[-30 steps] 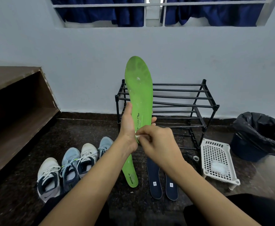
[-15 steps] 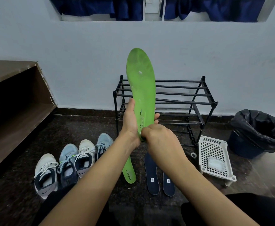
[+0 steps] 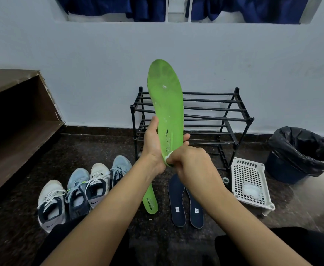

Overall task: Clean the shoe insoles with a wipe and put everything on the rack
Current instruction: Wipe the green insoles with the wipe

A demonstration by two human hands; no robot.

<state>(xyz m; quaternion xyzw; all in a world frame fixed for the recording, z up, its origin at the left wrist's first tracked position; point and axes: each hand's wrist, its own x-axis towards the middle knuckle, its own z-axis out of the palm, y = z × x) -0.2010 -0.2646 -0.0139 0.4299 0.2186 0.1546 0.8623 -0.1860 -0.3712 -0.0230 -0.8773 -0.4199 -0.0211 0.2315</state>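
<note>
Left hand [image 3: 153,144]: grasps a green insole [image 3: 166,104] at its lower half, thumb on the near edge, fingertips showing past the far edge. The insole stands upright, toe up, in front of the black rack [image 3: 215,117].

Right hand [image 3: 192,162]: fingers curled, pinching a white wipe [image 3: 167,155] against the insole's lower end. White specks on the green face.

Floor [image 3: 99,146]: a second green insole [image 3: 150,201] lies partly under the left forearm. Two dark blue insoles [image 3: 176,200] lie side by side just right of it. Four shoes [image 3: 80,191] sit in a row at left. A white basket [image 3: 250,181] and a lined bin [image 3: 301,154] sit right of the rack.
</note>
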